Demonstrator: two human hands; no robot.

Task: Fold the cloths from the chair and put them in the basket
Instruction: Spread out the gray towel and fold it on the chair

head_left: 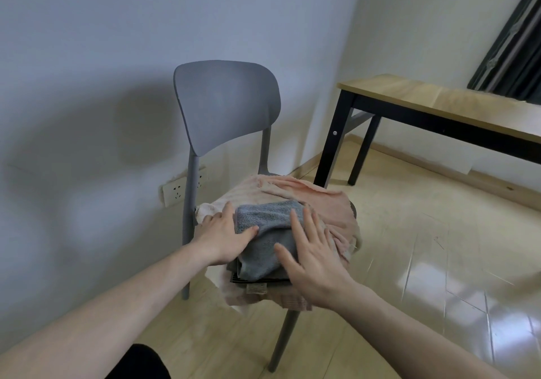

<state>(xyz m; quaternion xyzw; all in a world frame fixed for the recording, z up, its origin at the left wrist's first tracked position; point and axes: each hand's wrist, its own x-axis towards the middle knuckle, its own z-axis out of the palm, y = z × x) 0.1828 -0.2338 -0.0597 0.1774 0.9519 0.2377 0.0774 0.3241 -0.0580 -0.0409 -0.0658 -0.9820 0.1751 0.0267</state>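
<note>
A grey plastic chair point(225, 106) stands by the wall with a pile of cloths on its seat. A folded blue-grey towel point(265, 232) lies on top, over a darker folded cloth whose edge point(257, 279) shows at the front. Beneath them spreads a pink towel point(319, 200). My left hand point(224, 236) rests flat on the blue-grey towel's left side with straight fingers. On the towel's right side lies my right hand point(311, 257), fingers spread and straight. No basket is in view.
A wooden table with black legs point(439, 106) stands at the right against the far wall. A wall socket point(175, 193) sits behind the chair's left leg. Glossy floor point(439, 261) stretches to the right of the chair.
</note>
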